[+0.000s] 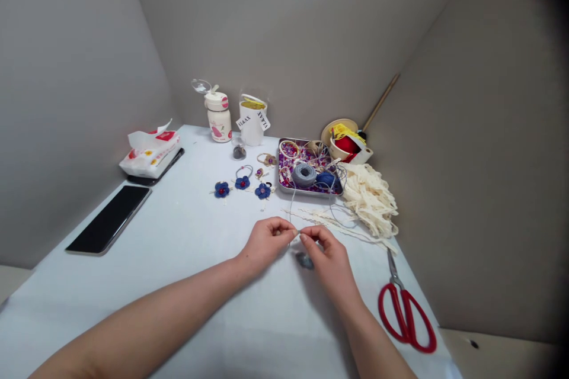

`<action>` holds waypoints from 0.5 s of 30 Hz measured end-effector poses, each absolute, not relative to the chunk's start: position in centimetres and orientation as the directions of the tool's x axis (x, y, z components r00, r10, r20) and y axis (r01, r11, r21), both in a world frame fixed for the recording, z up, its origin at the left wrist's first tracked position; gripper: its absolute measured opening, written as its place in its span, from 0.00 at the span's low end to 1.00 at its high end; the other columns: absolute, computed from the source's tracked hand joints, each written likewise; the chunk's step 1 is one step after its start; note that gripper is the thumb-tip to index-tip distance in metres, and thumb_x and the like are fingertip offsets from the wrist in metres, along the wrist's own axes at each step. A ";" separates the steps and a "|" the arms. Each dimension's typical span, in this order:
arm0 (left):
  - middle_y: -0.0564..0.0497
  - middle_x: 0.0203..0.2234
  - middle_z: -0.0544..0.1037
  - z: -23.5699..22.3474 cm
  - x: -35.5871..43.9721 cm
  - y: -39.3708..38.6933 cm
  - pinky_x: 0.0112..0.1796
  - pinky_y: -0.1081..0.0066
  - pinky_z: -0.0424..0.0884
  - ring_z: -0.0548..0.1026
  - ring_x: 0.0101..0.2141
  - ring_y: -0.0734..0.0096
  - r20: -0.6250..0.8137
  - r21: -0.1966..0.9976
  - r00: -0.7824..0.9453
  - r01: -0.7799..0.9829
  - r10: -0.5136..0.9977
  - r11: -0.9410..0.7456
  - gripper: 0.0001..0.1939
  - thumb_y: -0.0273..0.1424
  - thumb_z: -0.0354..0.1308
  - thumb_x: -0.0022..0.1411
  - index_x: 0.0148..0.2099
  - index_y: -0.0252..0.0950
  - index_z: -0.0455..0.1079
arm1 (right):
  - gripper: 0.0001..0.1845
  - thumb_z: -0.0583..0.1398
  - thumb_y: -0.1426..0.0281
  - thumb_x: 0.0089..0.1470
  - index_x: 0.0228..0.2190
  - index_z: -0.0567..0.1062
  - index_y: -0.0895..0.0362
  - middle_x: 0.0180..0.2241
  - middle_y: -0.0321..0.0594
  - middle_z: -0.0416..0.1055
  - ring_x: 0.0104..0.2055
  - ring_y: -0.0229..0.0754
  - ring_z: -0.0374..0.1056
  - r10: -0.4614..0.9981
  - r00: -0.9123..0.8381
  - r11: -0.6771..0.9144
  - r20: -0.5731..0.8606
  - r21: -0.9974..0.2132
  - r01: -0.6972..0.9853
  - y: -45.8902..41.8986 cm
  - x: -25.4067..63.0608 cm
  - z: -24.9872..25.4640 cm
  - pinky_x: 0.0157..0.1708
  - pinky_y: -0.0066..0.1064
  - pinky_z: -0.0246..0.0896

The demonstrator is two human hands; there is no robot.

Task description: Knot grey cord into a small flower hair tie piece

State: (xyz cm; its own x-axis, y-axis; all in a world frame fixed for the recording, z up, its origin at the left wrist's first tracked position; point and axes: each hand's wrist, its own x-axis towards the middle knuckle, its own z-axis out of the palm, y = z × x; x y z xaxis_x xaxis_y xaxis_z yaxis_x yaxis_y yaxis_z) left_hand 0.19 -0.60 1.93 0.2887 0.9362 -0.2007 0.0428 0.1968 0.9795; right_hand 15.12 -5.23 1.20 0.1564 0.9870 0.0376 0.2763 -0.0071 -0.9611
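Over the middle of the bench (pixel 191 314), the left hand (pixel 267 246) and right hand (pixel 331 260) meet almost tip to tip, each pinching the grey cord (pixel 291 208); the bit between them is too small to make out. From this grip the cord's long axis runs away toward the far edge, to the metal tray (pixel 311 192) holding a grey spool (pixel 304 173). A blurred dark thing (pixel 304 260) lies just beside the right fingers, on the near side. Farther out, by the right edge, red-handled scissors (pixel 406 314) point away, nearer the right hand.
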 end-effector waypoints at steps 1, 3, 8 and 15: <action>0.51 0.24 0.73 1.9 0.2 -0.6 0.30 0.74 0.61 0.67 0.26 0.75 -0.193 0.981 0.291 0.040 0.937 0.190 0.09 0.34 0.61 0.50 0.30 0.31 0.73 | 0.09 0.59 0.63 0.54 0.32 0.73 0.55 0.33 0.38 0.70 0.37 0.42 0.65 0.986 0.166 -0.033 0.007 -0.970 0.239 -5.2 15.1 1.2 0.37 0.32 0.58; 0.51 0.24 0.74 1.7 0.2 -0.7 0.31 0.73 0.62 0.67 0.27 0.74 -0.184 0.983 0.296 0.038 0.937 0.181 0.09 0.34 0.61 0.50 0.30 0.31 0.73 | 0.10 0.60 0.61 0.53 0.32 0.73 0.56 0.31 0.38 0.70 0.35 0.41 0.64 0.984 0.172 -0.076 -0.045 -0.981 0.176 -5.2 15.0 1.2 0.35 0.31 0.57; 0.51 0.24 0.74 1.5 0.3 -0.9 0.30 0.73 0.62 0.67 0.26 0.74 -0.179 0.984 0.305 0.064 0.935 0.167 0.08 0.32 0.60 0.50 0.31 0.32 0.73 | 0.11 0.60 0.60 0.52 0.31 0.71 0.56 0.28 0.36 0.69 0.31 0.39 0.62 0.982 0.160 -0.121 -0.099 -0.984 0.130 -5.1 14.9 1.4 0.31 0.30 0.54; 0.52 0.25 0.75 1.7 0.4 -1.1 0.31 0.74 0.63 0.68 0.28 0.74 -0.119 0.986 0.347 0.155 0.930 0.068 0.08 0.30 0.57 0.53 0.33 0.33 0.75 | 0.09 0.55 0.62 0.56 0.30 0.68 0.55 0.27 0.35 0.65 0.29 0.39 0.59 0.991 0.130 -0.051 -0.015 -0.959 0.278 -5.0 15.3 0.8 0.30 0.30 0.54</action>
